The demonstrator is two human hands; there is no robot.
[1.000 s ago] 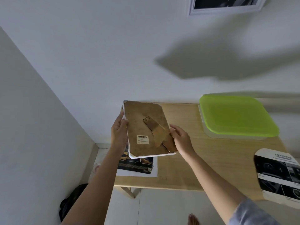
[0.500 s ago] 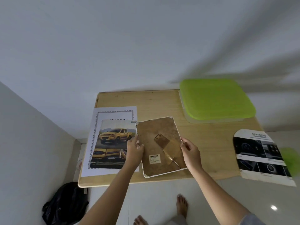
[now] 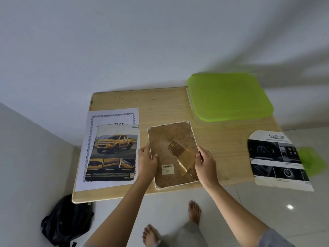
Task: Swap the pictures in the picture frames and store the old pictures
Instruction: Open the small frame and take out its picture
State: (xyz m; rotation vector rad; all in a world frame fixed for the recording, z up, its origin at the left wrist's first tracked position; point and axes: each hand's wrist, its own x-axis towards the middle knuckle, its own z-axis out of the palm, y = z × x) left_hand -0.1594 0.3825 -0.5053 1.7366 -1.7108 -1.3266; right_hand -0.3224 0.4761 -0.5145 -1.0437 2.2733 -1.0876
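A white picture frame [image 3: 167, 139] lies face down at the front of the wooden table [image 3: 160, 104], its brown backing board and folded stand turned up. My left hand [image 3: 146, 162] grips its left edge, thumb on the backing. My right hand [image 3: 205, 162] grips the right edge beside the stand. To the left lies a picture of a yellow pickup truck [image 3: 114, 150] on top of a bordered white certificate sheet [image 3: 110, 115]. A dark brochure page headed ADVANCED [image 3: 277, 159] overhangs the table's right end.
A container with a lime green lid [image 3: 229, 97] stands at the table's back right, against the white wall. A black bag [image 3: 65, 221] lies on the tiled floor under the table's left corner. My bare feet [image 3: 194, 211] stand just before the table's front edge.
The frame came down from in front of the wall to the table, held in both hands. The view tilted down, bringing the truck picture and the certificate into sight.
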